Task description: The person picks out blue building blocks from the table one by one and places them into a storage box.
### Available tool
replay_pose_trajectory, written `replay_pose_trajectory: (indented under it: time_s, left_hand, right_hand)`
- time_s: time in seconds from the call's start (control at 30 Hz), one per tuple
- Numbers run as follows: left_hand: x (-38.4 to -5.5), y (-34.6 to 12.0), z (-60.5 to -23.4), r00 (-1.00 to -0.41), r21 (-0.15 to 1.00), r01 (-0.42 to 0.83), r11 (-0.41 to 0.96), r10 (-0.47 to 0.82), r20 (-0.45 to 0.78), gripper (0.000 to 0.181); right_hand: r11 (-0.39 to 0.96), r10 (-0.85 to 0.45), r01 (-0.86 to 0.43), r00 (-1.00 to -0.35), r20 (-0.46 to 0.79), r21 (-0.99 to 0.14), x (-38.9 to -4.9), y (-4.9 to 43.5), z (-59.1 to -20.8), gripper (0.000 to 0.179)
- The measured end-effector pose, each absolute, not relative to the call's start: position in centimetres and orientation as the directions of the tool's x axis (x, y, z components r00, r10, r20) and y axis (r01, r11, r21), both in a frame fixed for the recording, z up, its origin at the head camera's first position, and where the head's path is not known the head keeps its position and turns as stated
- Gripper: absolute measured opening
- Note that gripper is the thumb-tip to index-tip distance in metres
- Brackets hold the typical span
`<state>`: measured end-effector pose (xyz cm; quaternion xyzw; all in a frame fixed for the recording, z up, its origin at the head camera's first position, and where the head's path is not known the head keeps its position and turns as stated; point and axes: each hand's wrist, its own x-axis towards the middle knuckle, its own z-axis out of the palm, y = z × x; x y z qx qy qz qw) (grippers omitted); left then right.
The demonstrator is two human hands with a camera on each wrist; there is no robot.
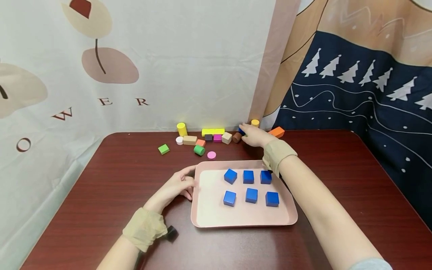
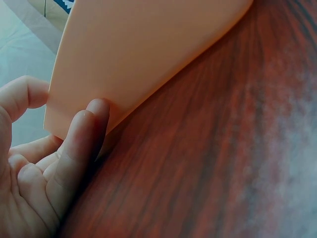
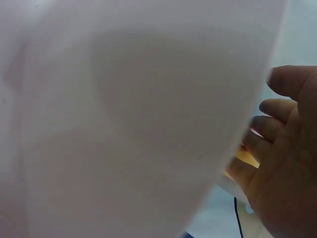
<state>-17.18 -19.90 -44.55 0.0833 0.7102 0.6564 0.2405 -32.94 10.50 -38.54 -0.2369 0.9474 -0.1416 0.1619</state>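
A pink tray (image 1: pixel 209 221) stands on the table with several blue cubes (image 1: pixel 251 195) spread in two rows inside it. My left hand (image 1: pixel 175 187) grips the tray's left side; in the left wrist view, fingertips (image 2: pixel 81 121) press against its outer wall. Beyond the tray's far right corner, my right hand (image 1: pixel 254 135) reaches to the back of the table. Its fingers are around another blue block (image 1: pixel 241 131), mostly hidden by them. In the right wrist view the right hand's fingers (image 3: pixel 270 129) look loosely extended, and no held thing shows between them.
Along the back lie a yellow cylinder (image 1: pixel 181 129), a yellow bar (image 1: pixel 213 132), a brown cylinder (image 1: pixel 237 137), an orange block (image 1: pixel 276 132) and a wooden cube (image 1: pixel 227 138). Nearer are a green cylinder (image 1: pixel 199 150), a pink disc (image 1: pixel 211 155) and a green block (image 1: pixel 163 149). Curtains hang behind.
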Motion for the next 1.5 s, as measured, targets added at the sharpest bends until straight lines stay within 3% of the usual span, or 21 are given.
replay_pose_trajectory:
  time_s: [0.33,0.77,1.5]
  left_hand:
    - [-17.18,-19.81,-44.49,-0.869,0.973,-0.197,0.118,0.438,-0.229,0.066]
    - [-17.18,-19.86,-44.62,-0.870,0.974,-0.192,0.122,0.438,-0.227,0.065]
    - [-17.18,-19.83,-44.47,-0.869,0.971,-0.208,0.119,0.432,-0.240,0.067]
  right_hand:
    - [0.874,-0.450,-0.362,-0.856,-0.256,-0.326,-33.14,10.42,-38.78,0.057]
    - [0.875,-0.470,-0.418,-0.855,-0.219,-0.245,-32.98,10.31,-39.01,0.054]
    - [0.871,-0.458,-0.423,-0.883,-0.102,-0.249,-32.55,10.24,-38.45,0.022]
